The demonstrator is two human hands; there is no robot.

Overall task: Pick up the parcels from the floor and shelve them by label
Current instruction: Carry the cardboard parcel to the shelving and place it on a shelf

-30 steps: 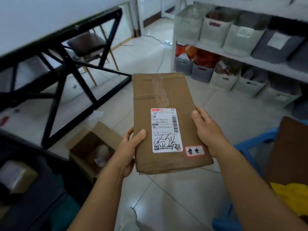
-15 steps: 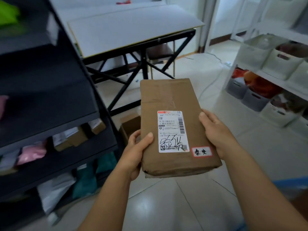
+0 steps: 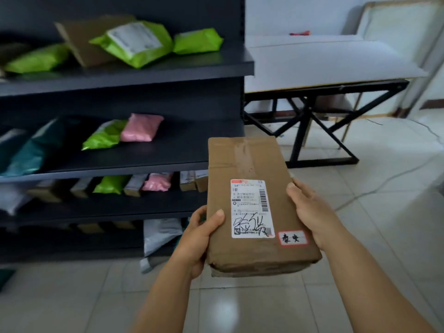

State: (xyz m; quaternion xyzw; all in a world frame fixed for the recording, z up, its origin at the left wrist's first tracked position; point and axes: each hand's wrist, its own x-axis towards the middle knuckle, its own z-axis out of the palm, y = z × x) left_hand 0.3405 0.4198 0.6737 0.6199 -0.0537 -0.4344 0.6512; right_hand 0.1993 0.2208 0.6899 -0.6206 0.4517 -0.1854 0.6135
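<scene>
I hold a brown cardboard parcel (image 3: 249, 169) flat in front of me with both hands. It carries a white shipping label (image 3: 251, 209) with handwriting and a small red-bordered sticker (image 3: 292, 237) near its lower right corner. My left hand (image 3: 199, 236) grips its left edge, thumb on top. My right hand (image 3: 310, 212) grips its right edge. A dark shelving unit (image 3: 149, 68) stands to the left, its right end just behind the parcel. Green (image 3: 134, 43), pink (image 3: 141, 127) and teal (image 3: 28, 150) mailers lie on its shelves.
A white-topped table (image 3: 331, 61) on a black cross-braced frame stands at the back right. A grey mailer (image 3: 159, 236) leans at the shelf's foot on the tiled floor (image 3: 374, 212). Small boxes and mailers stand in a row on the third shelf (image 3: 134, 186).
My view has swung left from the white bin rack and table to face the dark shelving unit. The parcel stays held in both hands the same way.
</scene>
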